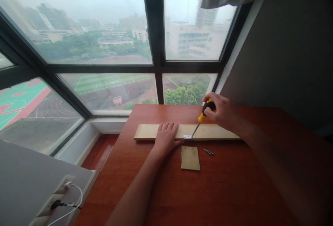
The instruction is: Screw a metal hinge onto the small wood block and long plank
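Screwdriver [201,118], one, yellow and black handle, slim metal shaft. Long axis slanted; tip directed down and leftward to the near edge of the board, handle raised up and rightward above it. Tip at the right part of the metal bracket.

Board [148,132], one, pale wood, long and narrow. Lies flat, long axis running left to right; its right portion passes behind the right forearm.

Metal bracket [187,137], one, small, silvery, set on the board's near edge, longer side parallel to it.

Right hand [225,111]: raised above the board, right of the bracket; fingers wrapped around the screwdriver handle, forearm reaching in from the lower right.

Left hand [166,136]: laid palm down on the board, left of the bracket, pressing rather than clenched; fingers extended toward the far edge, thumb stretched rightward along the near edge. Whether the thumb touches the bracket is hard to tell at this size.

Thin plate [190,158], tan, two small holes near its far edge; nearer than the board, below the bracket.

Metal fasteners [208,151], two, slim, close together; nearer than the board, right of the plate.

Table [221,191], reddish-brown wood, beneath the board.
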A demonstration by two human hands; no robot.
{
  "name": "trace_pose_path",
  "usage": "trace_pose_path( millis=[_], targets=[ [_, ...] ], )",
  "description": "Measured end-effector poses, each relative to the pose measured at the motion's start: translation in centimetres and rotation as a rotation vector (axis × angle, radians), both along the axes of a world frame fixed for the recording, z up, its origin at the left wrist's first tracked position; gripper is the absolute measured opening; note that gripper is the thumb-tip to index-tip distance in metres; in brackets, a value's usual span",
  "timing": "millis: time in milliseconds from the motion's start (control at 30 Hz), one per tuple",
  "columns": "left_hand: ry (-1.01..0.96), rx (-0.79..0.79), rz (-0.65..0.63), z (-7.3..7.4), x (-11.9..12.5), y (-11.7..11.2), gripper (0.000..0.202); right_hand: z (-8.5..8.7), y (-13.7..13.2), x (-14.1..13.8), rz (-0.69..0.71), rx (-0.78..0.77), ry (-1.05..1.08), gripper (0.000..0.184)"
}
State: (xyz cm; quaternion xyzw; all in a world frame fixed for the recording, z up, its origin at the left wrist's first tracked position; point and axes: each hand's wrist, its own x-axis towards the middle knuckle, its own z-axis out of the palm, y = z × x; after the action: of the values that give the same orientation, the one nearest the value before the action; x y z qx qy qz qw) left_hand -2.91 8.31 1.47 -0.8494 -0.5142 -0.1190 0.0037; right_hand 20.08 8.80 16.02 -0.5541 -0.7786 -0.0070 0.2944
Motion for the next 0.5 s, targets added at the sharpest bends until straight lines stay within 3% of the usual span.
trace_pose_path(
  millis=[300, 500],
  targets=[
    [0.005, 0.009, 0.001, 0.0, 0.0, -0.1, 0.069, 0.4, -0.7, -0.8, 0.025, 0.01, -0.117, 0.02],
    [0.009, 0.007, 0.0, 0.0, 0.0, 0.0, 0.068, 0.8, -0.7, -1.8, -0.052, 0.033, -0.24, 0.023]
  ],
)
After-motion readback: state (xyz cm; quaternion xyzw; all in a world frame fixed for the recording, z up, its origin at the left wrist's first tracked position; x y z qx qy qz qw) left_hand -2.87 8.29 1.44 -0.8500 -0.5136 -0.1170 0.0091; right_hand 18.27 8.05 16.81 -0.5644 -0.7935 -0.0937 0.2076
